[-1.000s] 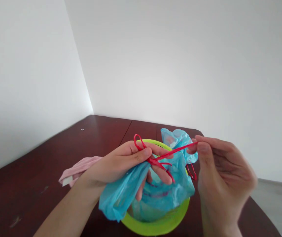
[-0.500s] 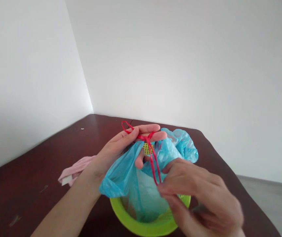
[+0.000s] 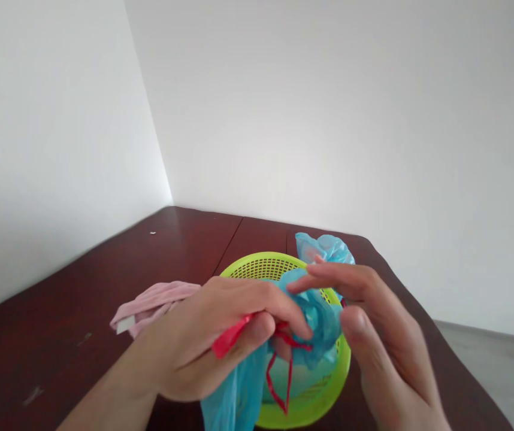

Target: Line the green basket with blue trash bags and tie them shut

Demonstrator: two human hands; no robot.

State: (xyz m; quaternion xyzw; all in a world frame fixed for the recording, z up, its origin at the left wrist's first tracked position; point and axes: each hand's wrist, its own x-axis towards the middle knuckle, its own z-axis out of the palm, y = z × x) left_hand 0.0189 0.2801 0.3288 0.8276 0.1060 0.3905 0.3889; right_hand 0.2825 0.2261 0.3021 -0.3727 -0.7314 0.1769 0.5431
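Observation:
Over the green plastic basket (image 3: 343, 386), my left hand (image 3: 212, 338) is closed, its thumb and fingers gripping the red drawstring (image 3: 231, 337) of a thin blue plastic bag (image 3: 238, 392). Part of the bag hangs below this hand, and more of it bunches up inside the basket. A loop of the red string dangles under the left fingers. To the right of the bunched plastic, my right hand (image 3: 387, 341) is held with thumb and fingers apart and nothing visible between them. Its fingertips are close to the bag; whether they touch it I cannot tell.
Left of the basket lies a folded pink cloth (image 3: 158, 297) with a white tag. Crumpled blue plastic (image 3: 327, 245) rests behind the basket at the right. The dark red table (image 3: 185, 236) meets white walls at the back and left.
My right hand has let go of the string loop and opened. My left hand has turned palm down and closed on the drawstring, lower over the basket.

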